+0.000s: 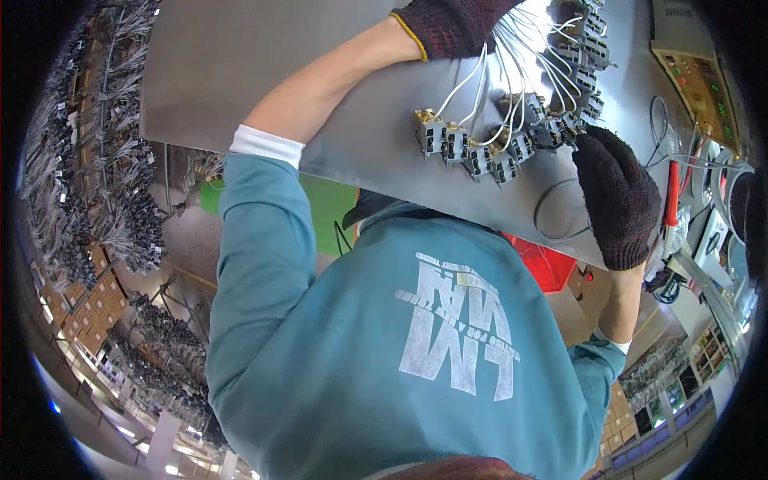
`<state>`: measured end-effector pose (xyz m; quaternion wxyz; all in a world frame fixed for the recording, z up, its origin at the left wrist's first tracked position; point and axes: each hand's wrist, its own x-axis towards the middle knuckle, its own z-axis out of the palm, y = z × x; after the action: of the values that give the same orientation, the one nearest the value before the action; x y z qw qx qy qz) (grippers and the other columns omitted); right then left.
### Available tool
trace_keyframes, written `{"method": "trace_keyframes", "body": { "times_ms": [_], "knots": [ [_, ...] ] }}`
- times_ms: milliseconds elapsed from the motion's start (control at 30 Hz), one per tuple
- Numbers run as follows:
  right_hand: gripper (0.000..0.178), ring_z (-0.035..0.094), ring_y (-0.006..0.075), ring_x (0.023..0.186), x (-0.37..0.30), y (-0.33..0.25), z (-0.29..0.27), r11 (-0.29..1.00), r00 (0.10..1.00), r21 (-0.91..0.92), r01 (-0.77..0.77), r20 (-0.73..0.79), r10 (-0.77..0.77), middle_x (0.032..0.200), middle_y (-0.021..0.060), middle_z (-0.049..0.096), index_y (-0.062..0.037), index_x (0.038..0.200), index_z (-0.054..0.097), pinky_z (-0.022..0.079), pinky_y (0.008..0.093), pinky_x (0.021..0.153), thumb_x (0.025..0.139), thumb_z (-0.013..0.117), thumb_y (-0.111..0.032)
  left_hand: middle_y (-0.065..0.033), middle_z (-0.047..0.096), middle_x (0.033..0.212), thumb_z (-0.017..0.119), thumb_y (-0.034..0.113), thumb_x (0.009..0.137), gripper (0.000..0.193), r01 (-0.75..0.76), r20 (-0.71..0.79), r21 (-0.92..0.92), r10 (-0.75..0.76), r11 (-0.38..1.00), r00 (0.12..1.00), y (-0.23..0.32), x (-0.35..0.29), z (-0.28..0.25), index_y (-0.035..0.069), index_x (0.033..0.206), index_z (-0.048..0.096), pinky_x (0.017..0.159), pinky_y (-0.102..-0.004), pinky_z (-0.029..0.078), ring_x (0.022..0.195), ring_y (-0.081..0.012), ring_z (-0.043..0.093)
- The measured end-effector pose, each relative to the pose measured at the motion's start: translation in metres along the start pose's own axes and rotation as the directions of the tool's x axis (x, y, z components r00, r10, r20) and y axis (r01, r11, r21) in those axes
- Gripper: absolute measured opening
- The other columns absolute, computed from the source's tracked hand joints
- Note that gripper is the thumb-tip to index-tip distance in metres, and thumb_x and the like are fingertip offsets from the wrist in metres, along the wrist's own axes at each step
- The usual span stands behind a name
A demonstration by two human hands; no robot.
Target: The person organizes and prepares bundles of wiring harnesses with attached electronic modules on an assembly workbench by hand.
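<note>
From my end of the feed, I see a string of grey blocks (549, 134) lying on the metal worktop (240, 72), upper centre to upper right of the frame. They are small and boxy with dark slots, brass-coloured fittings showing on several, and thin white wires (518, 48) joined to them. The string bends like a hook: one stretch runs nearly upright along the upper right, the other goes left toward centre. The leftmost blocks stand roughly lengthwise up the frame, brass ends upward; their wires slant up and converge beside my gloved left hand (452, 28). Its fingers are hidden at the top edge, so I cannot tell their grip. My gloved right hand (620, 196) has its fingers bunched narrowly against the bend; whether they pinch a block, I cannot tell.
</note>
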<state>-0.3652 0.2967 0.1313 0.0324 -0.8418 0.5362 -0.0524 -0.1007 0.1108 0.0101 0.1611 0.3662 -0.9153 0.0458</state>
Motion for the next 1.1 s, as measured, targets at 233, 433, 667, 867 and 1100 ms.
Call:
{"method": "trace_keyframes", "body": {
  "times_ms": [233, 433, 667, 867, 1100],
  "knots": [
    [0.029, 0.078, 0.0275, 0.105, -0.006, -0.007, 0.013, 0.908, 0.98, 0.397, -0.133, -0.082, 0.179, 0.121, 0.0124, 0.078, -0.0117, 0.12, 0.079, 0.062, 0.0365, 0.088, 0.093, 0.081, -0.001, -0.012, 0.07, 0.098, 0.063, 0.029, 0.087, 0.067, 0.016, -0.05, 0.026, -0.015, 1.0, 0.999, 0.003, 0.004, 0.009, 0.008, 0.151, 0.058, 0.081, -0.0482, 0.049, 0.088, -0.0292, 0.067],
    [0.03, 0.077, 0.0302, 0.105, 0.004, -0.019, 0.003, 0.995, 0.998, 0.075, -0.061, 0.002, 0.061, 0.123, 0.0118, 0.077, -0.0136, 0.123, 0.078, 0.062, 0.0383, 0.089, 0.094, 0.08, -0.006, -0.0127, 0.07, 0.097, 0.065, 0.031, 0.085, 0.072, 0.008, 0.0, 0.035, -0.008, 0.999, 1.0, 0.002, 0.0, -0.008, 0.006, 0.152, 0.056, 0.081, -0.0483, 0.049, 0.088, -0.0287, 0.067],
    [0.029, 0.077, 0.0324, 0.102, 0.006, -0.006, -0.006, 0.999, 0.996, 0.016, 0.039, 0.079, -0.04, 0.126, 0.009, 0.077, -0.0137, 0.123, 0.078, 0.062, 0.0388, 0.087, 0.094, 0.08, -0.012, -0.0127, 0.07, 0.098, 0.067, 0.03, 0.084, 0.074, 0.016, 0.261, 0.388, -0.126, 0.921, 0.957, 0.021, 0.006, -0.027, 0.005, 0.153, 0.055, 0.081, -0.049, 0.049, 0.088, -0.0297, 0.067],
    [0.027, 0.078, 0.0269, 0.106, 0.02, -0.009, -0.009, 0.972, 0.995, 0.222, -0.074, 0.088, 0.056, 0.125, 0.0135, 0.077, -0.0076, 0.125, 0.077, 0.061, 0.0365, 0.092, 0.098, 0.077, -0.005, -0.0136, 0.069, 0.098, 0.067, 0.03, 0.084, 0.072, 0.024, -0.095, -0.02, -0.026, 1.0, 0.995, 0.0, -0.005, 0.005, 0.004, 0.15, 0.056, 0.083, -0.0497, 0.049, 0.088, -0.0304, 0.067],
    [0.026, 0.074, 0.0159, 0.108, 0.034, -0.001, 0.009, 0.783, 0.962, 0.559, -0.273, 0.177, 0.209, 0.122, 0.0118, 0.078, 0.0013, 0.127, 0.075, 0.058, 0.0318, 0.098, 0.101, 0.075, -0.003, -0.0152, 0.07, 0.1, 0.063, 0.028, 0.085, 0.068, 0.049, 0.061, 0.114, -0.057, 0.992, 0.997, 0.009, 0.0, -0.007, 0.004, 0.148, 0.057, 0.083, -0.0508, 0.049, 0.09, -0.0317, 0.068]
  ]
}}
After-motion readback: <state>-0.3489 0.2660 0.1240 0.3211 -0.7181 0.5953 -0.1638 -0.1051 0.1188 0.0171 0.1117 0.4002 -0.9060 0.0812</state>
